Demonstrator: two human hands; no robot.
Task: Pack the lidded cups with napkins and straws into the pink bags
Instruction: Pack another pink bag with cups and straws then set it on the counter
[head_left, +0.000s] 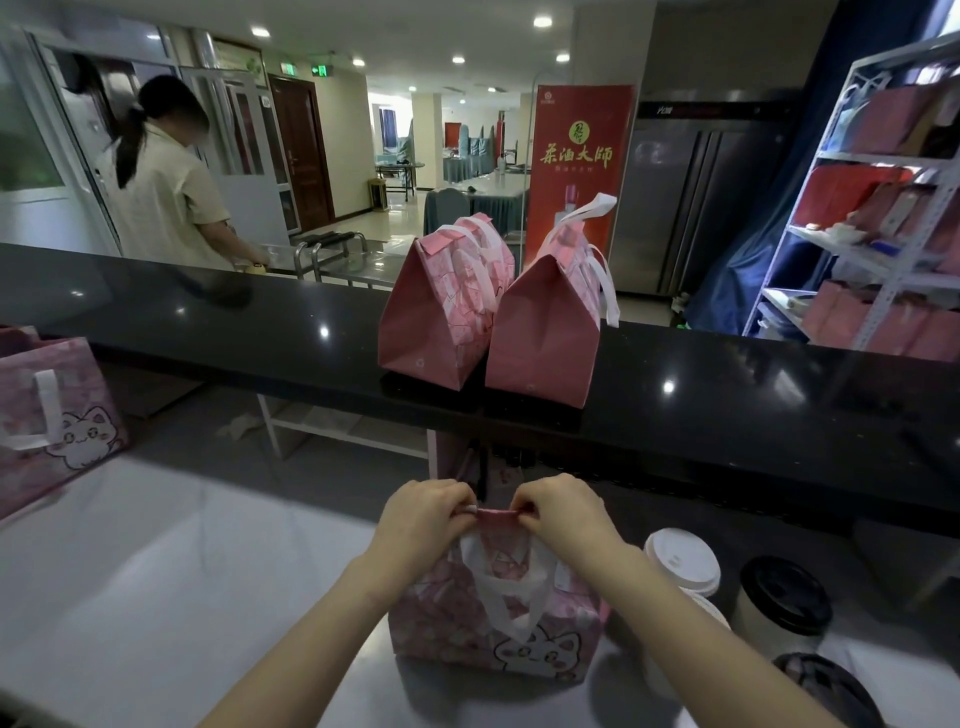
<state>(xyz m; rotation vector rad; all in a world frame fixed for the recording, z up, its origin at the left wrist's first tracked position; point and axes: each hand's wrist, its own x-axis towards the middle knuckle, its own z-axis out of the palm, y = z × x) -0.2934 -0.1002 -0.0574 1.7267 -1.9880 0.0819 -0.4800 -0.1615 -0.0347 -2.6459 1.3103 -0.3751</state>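
Pinching the bag's (493, 618) folded top between my left hand (423, 525) and right hand (563, 514), I'd press the crease evenly, keeping handles free.

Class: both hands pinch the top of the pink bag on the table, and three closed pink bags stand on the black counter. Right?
No: the head view shows two closed pink bags on the black counter, not three. The rest holds.
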